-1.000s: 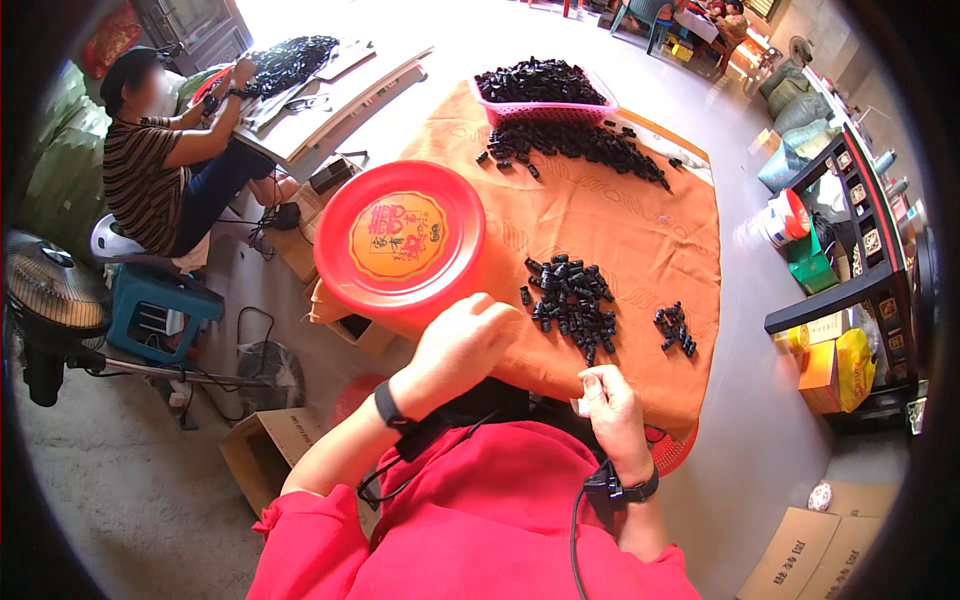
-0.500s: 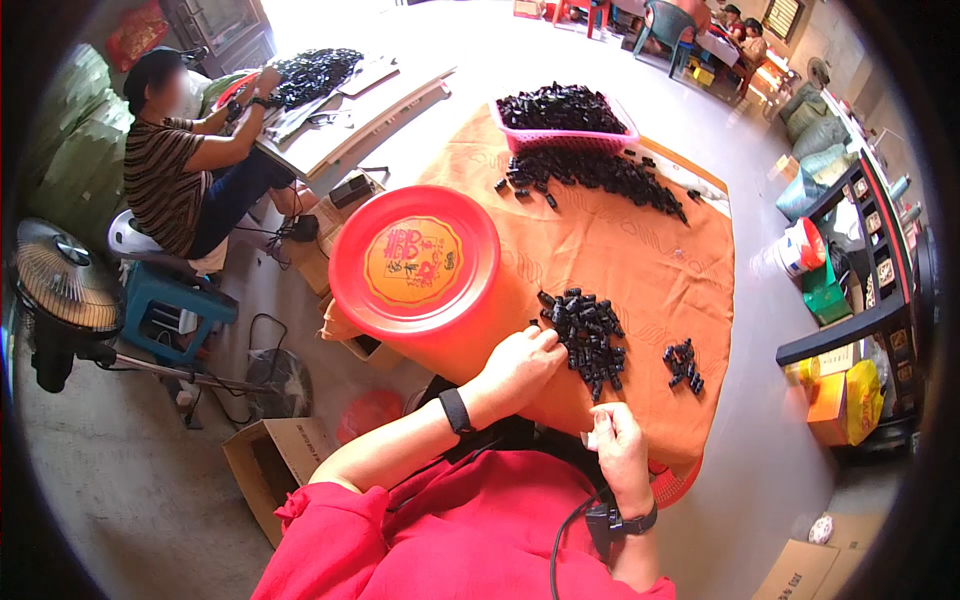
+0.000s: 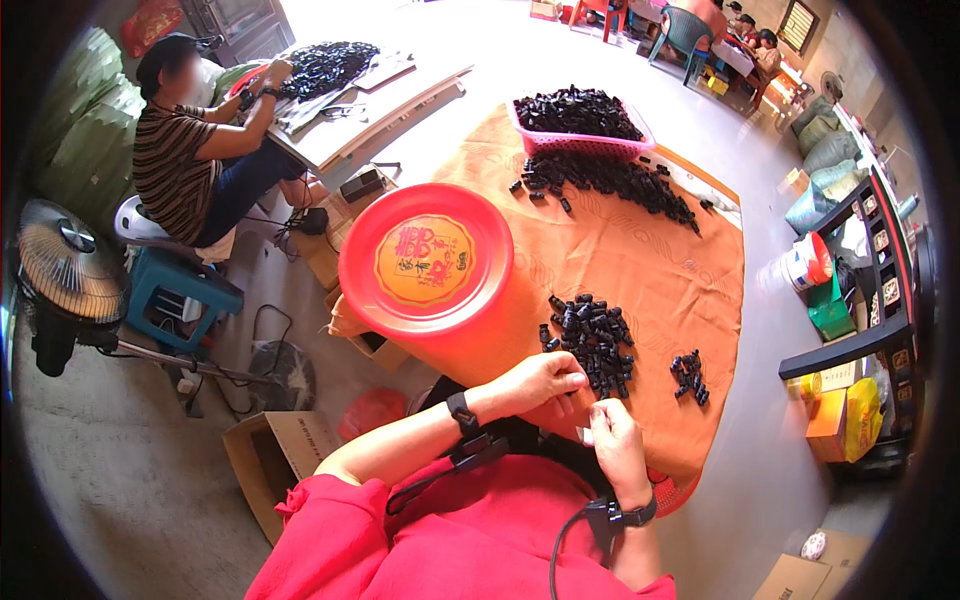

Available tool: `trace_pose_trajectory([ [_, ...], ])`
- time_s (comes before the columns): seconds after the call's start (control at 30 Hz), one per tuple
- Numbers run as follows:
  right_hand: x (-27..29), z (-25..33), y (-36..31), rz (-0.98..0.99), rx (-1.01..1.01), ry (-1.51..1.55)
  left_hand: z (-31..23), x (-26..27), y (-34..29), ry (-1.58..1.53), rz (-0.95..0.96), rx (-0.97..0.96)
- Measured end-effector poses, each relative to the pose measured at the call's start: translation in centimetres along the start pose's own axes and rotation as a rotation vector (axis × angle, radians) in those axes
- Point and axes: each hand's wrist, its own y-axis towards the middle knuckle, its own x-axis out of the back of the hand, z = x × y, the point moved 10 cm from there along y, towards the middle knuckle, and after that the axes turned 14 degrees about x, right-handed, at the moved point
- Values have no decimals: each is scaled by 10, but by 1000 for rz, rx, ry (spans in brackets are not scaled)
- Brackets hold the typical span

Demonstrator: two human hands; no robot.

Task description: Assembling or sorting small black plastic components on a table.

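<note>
In the head view, the left hand (image 3: pixel 545 385) is over the near edge of the orange-covered worktop (image 3: pixel 665 275), just beside a heap of small black parts (image 3: pixel 592 345). Its fingers are bent, the thumb close to them; whether this grip pinches anything, one cannot tell. The right hand (image 3: pixel 620 445) is just beyond the same edge, to the right of the left hand and near it. Its grip is pressed together on a small white piece (image 3: pixel 585 435), which juts out toward the left hand.

The heap lies near the middle of the near edge. A smaller cluster of black parts (image 3: pixel 690 378) lies apart from it, closer to the right edge. A pink basket (image 3: pixel 585 145) filled with black parts stands by the far edge, and a long scatter of black parts (image 3: pixel 615 188) spreads along its near side toward the far right corner. A large red lidded tub (image 3: pixel 430 255) stands at the left edge.

Beyond the left edge, a co-worker (image 3: pixel 180 150) in a striped shirt sits at a pale table (image 3: pixel 375 120) bearing a dark pile (image 3: pixel 330 68). A fan (image 3: pixel 70 260) stands near a blue stool (image 3: pixel 180 295).
</note>
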Motion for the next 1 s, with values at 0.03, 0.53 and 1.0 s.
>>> trace_pose_trajectory([
  [0.03, 1, 1, 3, 18, 19, -75, 1, 2, 1, 0, 13, 8],
  [0.53, -7, 6, 10, -70, 7, 250, -3, -1, -4, -172, 326, -59],
  [1.0, -8, 23, 23, -88, 141, 40, 2, -3, -4, -466, 523, 10],
])
